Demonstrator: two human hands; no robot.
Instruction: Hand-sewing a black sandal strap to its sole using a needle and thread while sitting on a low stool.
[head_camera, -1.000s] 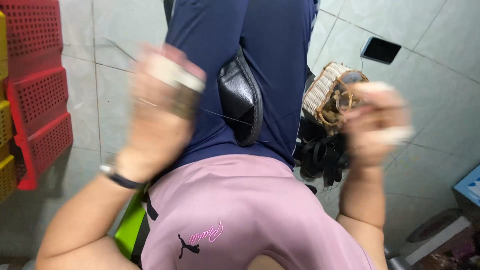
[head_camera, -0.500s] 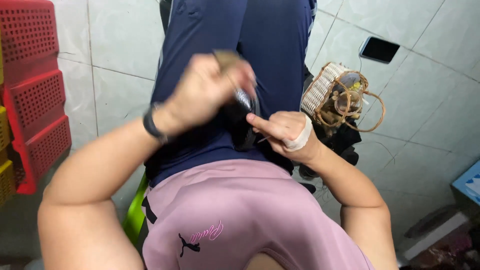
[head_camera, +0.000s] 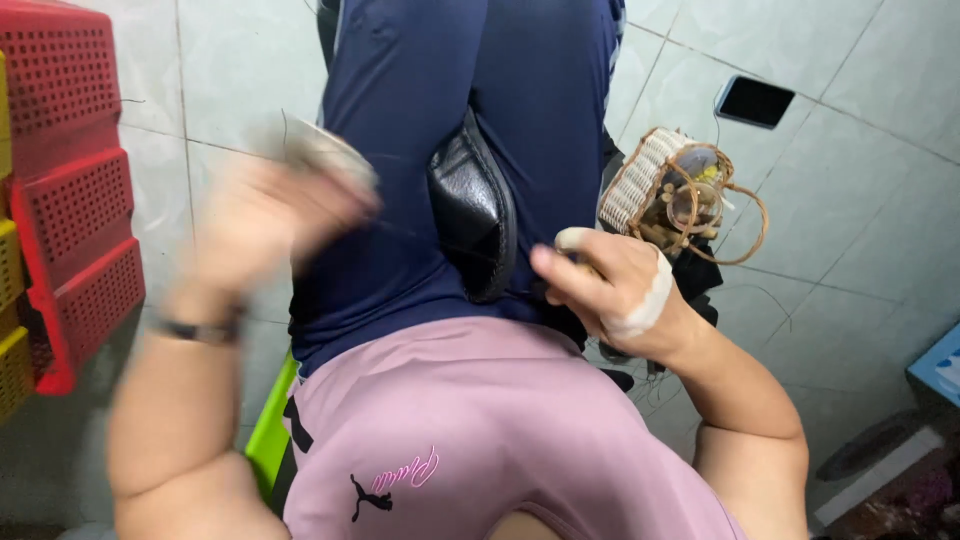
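Your lap w/ black pouch (head_camera: 472, 215) fills the view; wicker basket (head_camera: 668, 190) on the tiles at right. Left hand (head_camera: 265, 215) raised, blurred, closed on a pale piece; thread barely visible. Right hand (head_camera: 610, 285), taped, pinches sth small. Looks mid-pull; next wants tension.

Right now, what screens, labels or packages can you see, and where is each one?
Dark rectangular phone screen: lies flat on the pale tiled floor, upper right, unlit.
Pink script logo with small black animal figure: printed on the pink shirt, bottom centre.
No packages or signs show.
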